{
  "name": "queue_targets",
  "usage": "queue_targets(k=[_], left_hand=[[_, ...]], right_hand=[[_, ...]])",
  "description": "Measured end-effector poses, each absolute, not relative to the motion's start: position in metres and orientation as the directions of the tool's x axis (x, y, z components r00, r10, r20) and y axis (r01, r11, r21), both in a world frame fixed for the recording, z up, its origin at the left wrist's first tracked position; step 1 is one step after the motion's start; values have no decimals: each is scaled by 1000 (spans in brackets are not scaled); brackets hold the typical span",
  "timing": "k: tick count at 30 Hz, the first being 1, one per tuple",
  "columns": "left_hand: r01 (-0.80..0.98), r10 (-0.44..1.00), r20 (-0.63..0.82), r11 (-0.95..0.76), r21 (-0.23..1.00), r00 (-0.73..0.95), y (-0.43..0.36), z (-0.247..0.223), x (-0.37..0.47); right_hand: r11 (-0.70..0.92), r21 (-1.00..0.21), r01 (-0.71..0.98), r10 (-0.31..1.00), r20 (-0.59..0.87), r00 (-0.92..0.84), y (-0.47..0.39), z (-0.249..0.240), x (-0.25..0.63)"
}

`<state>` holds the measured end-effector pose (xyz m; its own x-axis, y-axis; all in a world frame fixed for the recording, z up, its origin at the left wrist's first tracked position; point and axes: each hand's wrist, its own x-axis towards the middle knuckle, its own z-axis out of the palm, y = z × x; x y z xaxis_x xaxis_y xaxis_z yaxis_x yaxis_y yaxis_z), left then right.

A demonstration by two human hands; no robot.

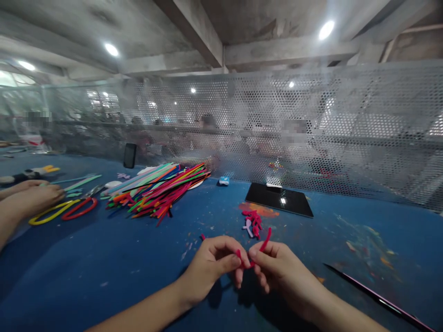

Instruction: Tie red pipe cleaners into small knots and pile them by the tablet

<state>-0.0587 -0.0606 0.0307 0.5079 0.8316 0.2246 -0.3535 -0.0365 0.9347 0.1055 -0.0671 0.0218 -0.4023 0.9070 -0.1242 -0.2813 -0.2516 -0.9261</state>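
Blue felt is covering the table (104, 258), and a perforated metal screen (311, 120) is standing along its far edge, with blurred figures sitting behind it under bare concrete beams.

Near the front edge, the left hand (211, 265) and the right hand (277, 267) are meeting over the felt, both closed in a pinch on a red pipe cleaner (265, 242). Thumb and forefinger of each hand are clamping it where the hands come together; one end is sticking up past the right fingers, and a short tip is showing beside the left knuckles.

Judging by its look, the stem is very light, soft and fuzzy outside, and probably wire-cored, so it should be bending easily and keeping whatever shape it is given. It is unlikely to be slippery or breakable, though the cut ends may be pricking. Pinching close on either side of the bend looks like the best hold.

Just beyond the hands, a small heap of red bent pieces (253, 221) is lying on the felt, near a dark tablet (280, 199). Farther left, a pile of coloured stems (159, 189) is fanning out. At the left edge, another person's hands (31, 196) are resting beside a yellow loop (51, 213) and a red loop (80, 208).
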Motion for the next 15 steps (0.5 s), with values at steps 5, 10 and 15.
queue_targets(k=[5, 10, 15], left_hand=[[-157, 842, 61, 29, 987, 536, -60, 33, -59], [99, 899, 100, -156, 983, 427, -56, 34, -59], [-46, 917, 25, -7, 999, 397, -54, 27, -57]], right_hand=[[-11, -969, -247, 983, 35, -179, -66, 26, 107], [91, -978, -190, 986, 115, -122, -65, 28, 112], [302, -951, -65, 931, 309, -193, -75, 28, 110]])
